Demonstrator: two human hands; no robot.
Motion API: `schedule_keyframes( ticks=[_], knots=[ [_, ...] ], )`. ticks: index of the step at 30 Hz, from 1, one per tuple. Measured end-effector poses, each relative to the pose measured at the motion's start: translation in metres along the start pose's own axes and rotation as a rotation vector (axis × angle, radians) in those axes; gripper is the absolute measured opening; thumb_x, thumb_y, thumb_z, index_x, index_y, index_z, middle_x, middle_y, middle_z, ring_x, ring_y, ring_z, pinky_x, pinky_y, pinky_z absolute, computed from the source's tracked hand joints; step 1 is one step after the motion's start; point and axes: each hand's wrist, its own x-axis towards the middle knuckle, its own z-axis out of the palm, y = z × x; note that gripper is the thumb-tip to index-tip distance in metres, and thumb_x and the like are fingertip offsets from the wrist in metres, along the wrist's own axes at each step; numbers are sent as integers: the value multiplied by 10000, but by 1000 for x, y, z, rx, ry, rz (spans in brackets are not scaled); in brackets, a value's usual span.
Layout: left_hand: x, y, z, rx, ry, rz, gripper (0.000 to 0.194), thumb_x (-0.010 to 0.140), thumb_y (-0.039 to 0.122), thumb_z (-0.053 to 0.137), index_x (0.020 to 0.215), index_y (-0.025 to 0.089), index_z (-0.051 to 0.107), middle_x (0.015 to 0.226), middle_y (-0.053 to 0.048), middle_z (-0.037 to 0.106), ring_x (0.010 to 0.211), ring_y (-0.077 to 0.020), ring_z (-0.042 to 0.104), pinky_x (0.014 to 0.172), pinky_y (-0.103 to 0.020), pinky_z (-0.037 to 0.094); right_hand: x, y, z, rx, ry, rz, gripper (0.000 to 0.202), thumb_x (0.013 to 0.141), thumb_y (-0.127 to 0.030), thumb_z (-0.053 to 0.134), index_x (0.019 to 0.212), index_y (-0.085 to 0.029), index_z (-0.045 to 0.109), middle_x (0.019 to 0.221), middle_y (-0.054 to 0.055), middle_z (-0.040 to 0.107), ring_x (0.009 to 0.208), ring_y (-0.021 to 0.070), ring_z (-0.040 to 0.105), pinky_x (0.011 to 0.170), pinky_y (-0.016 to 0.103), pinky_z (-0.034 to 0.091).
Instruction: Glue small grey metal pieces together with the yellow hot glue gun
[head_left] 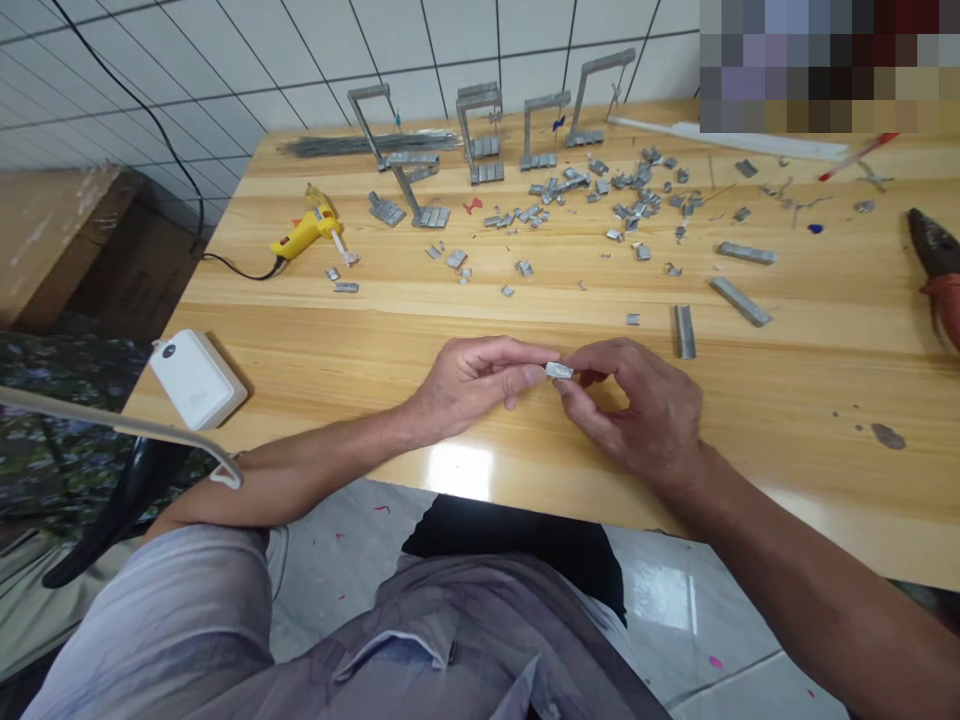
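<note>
Between my two hands, just above the near part of the wooden table (337, 345), is a small bent piece of silvery metal (559, 370). My left hand (491, 375) pinches its left end between thumb and fingers. At the other end, the thumb and index finger of my right hand (637, 400) close on the same piece. Beyond the right hand lie grey metal strips: one short strip (684, 332) points towards me, and two more strips (741, 301) (748, 253) lie slantwise farther back. A tiny metal bit (634, 319) rests near them.
Small metal scraps (637, 200) are scattered across the middle. Several little metal frames (480, 130) stand at the back beside a bundle of thin wires (360, 144). A yellow glue gun (307, 232) and white power bank (198, 380) lie left; red-handled pliers (941, 280) lie right.
</note>
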Motion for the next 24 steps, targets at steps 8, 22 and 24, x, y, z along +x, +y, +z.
schedule_keyframes(
  ticks=[8, 22, 24],
  knots=[
    [0, -4, -3, -5, -21, -47, 330, 903, 498, 985, 1060, 212, 938, 882, -70, 870, 567, -74, 635, 594, -232, 590, -1, 1, 1, 13, 9, -24, 130, 1032, -159, 769, 1097, -258, 717, 833, -13, 801, 661, 160, 732, 609, 302, 558],
    [0, -7, 0, -22, -4, -25, 323, 929, 471, 960, 1077, 187, 918, 868, -66, 863, 538, -58, 600, 531, -200, 543, -2, 1, 3, -27, -17, -9, 124, 1037, -167, 724, 1099, -266, 683, 846, -11, 806, 654, 162, 734, 603, 304, 571],
    [0, -9, 0, -16, 17, -51, 358, 907, 496, 970, 1065, 180, 914, 814, -52, 842, 530, -60, 589, 528, -203, 535, -3, 2, 4, -18, -16, -10, 131, 1028, -163, 732, 1095, -264, 682, 839, -9, 803, 657, 163, 737, 607, 302, 575]
  ],
)
